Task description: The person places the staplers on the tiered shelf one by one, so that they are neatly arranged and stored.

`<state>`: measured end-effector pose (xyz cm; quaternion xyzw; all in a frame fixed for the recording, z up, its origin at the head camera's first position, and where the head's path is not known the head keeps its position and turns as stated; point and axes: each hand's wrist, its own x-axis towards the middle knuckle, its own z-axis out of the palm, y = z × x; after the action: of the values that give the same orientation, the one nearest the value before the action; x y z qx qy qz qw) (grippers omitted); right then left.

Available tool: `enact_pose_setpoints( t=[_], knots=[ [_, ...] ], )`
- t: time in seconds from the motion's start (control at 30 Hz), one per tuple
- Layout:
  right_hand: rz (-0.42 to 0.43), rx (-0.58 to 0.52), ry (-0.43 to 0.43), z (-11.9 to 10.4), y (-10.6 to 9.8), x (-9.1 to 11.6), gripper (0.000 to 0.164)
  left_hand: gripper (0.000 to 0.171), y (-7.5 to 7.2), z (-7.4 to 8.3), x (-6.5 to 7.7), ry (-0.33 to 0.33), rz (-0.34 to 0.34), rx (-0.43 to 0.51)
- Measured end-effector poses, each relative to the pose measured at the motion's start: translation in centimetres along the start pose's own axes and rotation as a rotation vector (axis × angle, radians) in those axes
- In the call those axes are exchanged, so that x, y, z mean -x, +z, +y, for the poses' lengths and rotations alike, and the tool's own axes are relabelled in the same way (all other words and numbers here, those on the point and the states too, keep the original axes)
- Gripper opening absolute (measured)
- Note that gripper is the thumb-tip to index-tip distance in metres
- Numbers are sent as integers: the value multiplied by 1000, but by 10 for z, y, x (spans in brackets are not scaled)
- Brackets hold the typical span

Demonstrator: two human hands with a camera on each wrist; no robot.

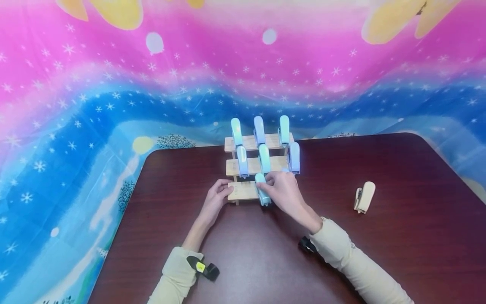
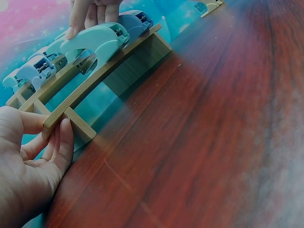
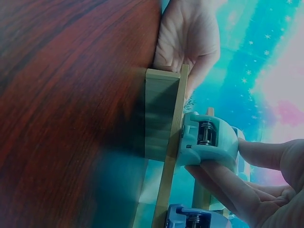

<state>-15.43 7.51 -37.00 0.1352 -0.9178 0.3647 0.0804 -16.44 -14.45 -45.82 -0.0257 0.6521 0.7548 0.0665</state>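
Note:
My left hand (image 1: pixel 216 200) pinches the left end of the lowest shelf of a three-step wooden rack (image 1: pixel 239 192). In the left wrist view its thumb and fingers close round the board's corner. With thumb and fingers my right hand (image 1: pixel 286 188) grips a teal stapler (image 1: pixel 262 190), which stands on that same shelf near its middle. Beside it on this shelf is a blue stapler (image 3: pixel 197 218), largely hidden behind the right hand in the head view. Teal and blue-violet staplers fill the two upper steps, among them a violet one (image 1: pixel 259 131) on top.
A cream stapler (image 1: pixel 366 198) rests by itself on the dark red-brown table (image 1: pixel 334 169), right of the rack. Behind the table hangs a pink and blue cloth (image 1: pixel 212 71) with snowflakes. Black straps with small devices (image 1: pixel 205 268) sit on both wrists over pale sleeves.

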Motion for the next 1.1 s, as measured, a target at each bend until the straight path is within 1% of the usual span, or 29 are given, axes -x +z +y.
enact_pose_setpoints(
  t=[0.17,0.4,0.6,0.87,1.1],
  knots=[
    [-8,12,6,0,0,-1,23,30,-1,0,0,-1,-3,2],
    [-52,11,40,-2,-2,-2,21,30,-2,1,-1,-2,-11,1],
    [-60,5,16,-2,-3,-2,21,29,-3,2,0,-1,-2,6],
    [-41,32,-7,-3,-3,0,22,30,-3,0,1,-10,0,-1],
    [9,51,-27,0,-1,1,23,30,-1,-1,0,-1,-5,1]
  ],
)
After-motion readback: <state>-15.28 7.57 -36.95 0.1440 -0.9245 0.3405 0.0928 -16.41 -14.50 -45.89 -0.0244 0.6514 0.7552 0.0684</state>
